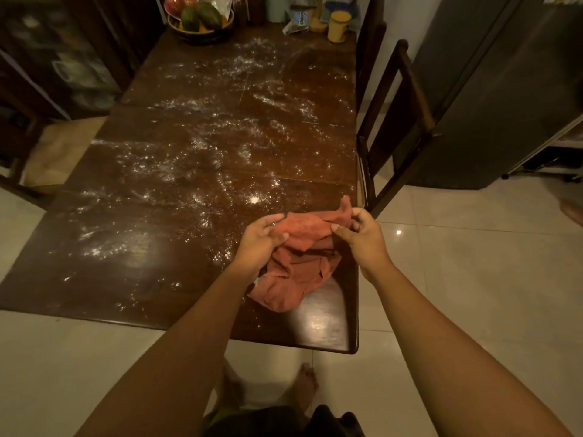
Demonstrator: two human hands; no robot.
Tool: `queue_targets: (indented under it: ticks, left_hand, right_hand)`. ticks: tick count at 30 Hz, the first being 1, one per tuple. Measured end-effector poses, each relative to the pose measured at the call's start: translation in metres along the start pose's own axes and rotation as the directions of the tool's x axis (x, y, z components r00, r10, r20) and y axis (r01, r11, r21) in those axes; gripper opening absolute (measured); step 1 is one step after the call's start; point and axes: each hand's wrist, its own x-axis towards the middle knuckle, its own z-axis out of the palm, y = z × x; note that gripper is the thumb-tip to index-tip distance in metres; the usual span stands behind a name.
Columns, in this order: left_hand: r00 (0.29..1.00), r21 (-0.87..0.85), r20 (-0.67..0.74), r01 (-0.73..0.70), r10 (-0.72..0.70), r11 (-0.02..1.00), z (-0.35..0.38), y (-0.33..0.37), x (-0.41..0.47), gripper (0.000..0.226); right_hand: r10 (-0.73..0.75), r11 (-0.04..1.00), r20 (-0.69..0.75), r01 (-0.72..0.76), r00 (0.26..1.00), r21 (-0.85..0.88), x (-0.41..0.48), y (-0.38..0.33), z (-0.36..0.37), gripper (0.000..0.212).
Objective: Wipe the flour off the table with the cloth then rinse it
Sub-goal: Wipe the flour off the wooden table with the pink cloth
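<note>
1. Progress: wiping has not visibly begun. Flour lies in streaks and specks over most of the bench, from the far end to the near edge. Judged: all of the wiping is left, and the rinse after it.
2. Cloth: reddish, bunched, over the near right corner of the bench. Its upper edge is lifted; its lower folds appear to rest on the wood.
3. Left hand: grip closed on the cloth's upper left edge, thumb against fingers.
4. Right hand: grip pinching the upper right corner of the cloth. Judged: the cloth is being spread or folded for the first pass.
5. Surface: dark polished wood, glossy, with seams between its panels.
6. Far end: fruit bowl, yellow mug, other containers not clear.
7. Room: chair at the right side, fridge beyond it, pale tiled floor. No sink in view.
</note>
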Motion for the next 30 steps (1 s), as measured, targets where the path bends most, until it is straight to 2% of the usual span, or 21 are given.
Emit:
queue_targets:
  ticks: [3, 5, 7, 9, 11, 13, 15, 17, 19, 21, 22, 24, 25, 28, 30]
  left_hand:
    - [0.995, 0.166, -0.007, -0.099, 0.102, 0.981, -0.005, 0.001, -0.003, 0.028]
    - [0.992, 0.289, 0.026, -0.128, 0.126, 0.949, -0.013, -0.008, -0.004, 0.025]
    - [0.989, 0.405, 0.073, -0.149, 0.130, 0.902, -0.023, -0.021, -0.005, 0.036]
    - [0.974, 0.554, 0.121, -0.227, 0.192, 0.801, -0.034, -0.035, -0.003, 0.053]
    - [0.957, 0.697, 0.157, -0.284, 0.245, 0.659, -0.042, -0.050, -0.002, 0.058]
    - [0.939, 0.749, 0.188, -0.327, 0.289, 0.576, -0.052, -0.062, -0.001, 0.058]
    - [0.935, 0.760, 0.189, -0.334, 0.301, 0.558, -0.060, -0.068, -0.003, 0.053]
    - [0.946, 0.783, 0.148, -0.289, 0.287, 0.550, -0.067, -0.069, -0.004, 0.041]
    - [0.962, 0.810, 0.059, -0.202, 0.267, 0.550, -0.064, -0.061, -0.008, 0.032]
    - [0.973, 0.808, -0.049, -0.093, 0.223, 0.582, -0.055, -0.052, -0.013, 0.019]
    - [0.980, 0.802, -0.075, -0.052, 0.186, 0.596, -0.050, -0.049, -0.015, 0.018]
    - [0.994, 0.818, -0.085, 0.031, 0.067, 0.574, -0.040, -0.045, -0.018, 0.045]
    - [0.995, 0.842, -0.096, 0.078, 0.006, 0.534, -0.035, -0.043, -0.019, 0.059]
    - [0.984, 0.878, -0.143, 0.177, -0.109, 0.445, -0.025, -0.050, -0.018, 0.076]
    - [0.978, 0.889, -0.160, 0.203, -0.137, 0.410, -0.021, -0.055, -0.021, 0.080]
  right_hand:
    - [-0.010, 1.000, 0.043, 0.010, 0.999, -0.005, -0.003, 0.005, -0.003, 0.022]
    - [-0.010, 0.998, 0.068, 0.015, 0.998, -0.067, -0.004, 0.014, -0.008, 0.016]
    - [-0.020, 0.987, 0.132, 0.040, 0.991, -0.156, -0.005, 0.028, -0.014, 0.012]
    - [-0.023, 0.954, 0.209, 0.084, 0.978, -0.288, -0.006, 0.042, -0.020, 0.028]
    - [-0.010, 0.870, 0.256, 0.135, 0.967, -0.475, -0.006, 0.057, -0.027, 0.046]
    - [0.036, 0.713, 0.269, 0.164, 0.962, -0.682, -0.006, 0.066, -0.031, 0.043]
    - [0.055, 0.598, 0.293, 0.204, 0.954, -0.775, -0.010, 0.067, -0.029, 0.036]
    - [0.098, 0.541, 0.361, 0.255, 0.927, -0.801, -0.013, 0.063, -0.025, 0.029]
    - [0.172, 0.501, 0.422, 0.290, 0.890, -0.815, -0.016, 0.053, -0.020, 0.035]
    - [0.179, 0.535, 0.404, 0.256, 0.897, -0.805, -0.018, 0.044, -0.013, 0.038]
    - [0.136, 0.571, 0.372, 0.234, 0.918, -0.787, -0.019, 0.040, -0.009, 0.034]
    - [0.053, 0.597, 0.304, 0.214, 0.951, -0.774, -0.018, 0.036, 0.002, 0.027]
    - [0.047, 0.571, 0.306, 0.225, 0.951, -0.789, -0.015, 0.037, 0.008, 0.033]
    - [0.153, 0.394, 0.374, 0.291, 0.915, -0.872, -0.002, 0.047, 0.023, 0.059]
    - [0.221, 0.277, 0.371, 0.307, 0.902, -0.910, 0.002, 0.053, 0.027, 0.066]
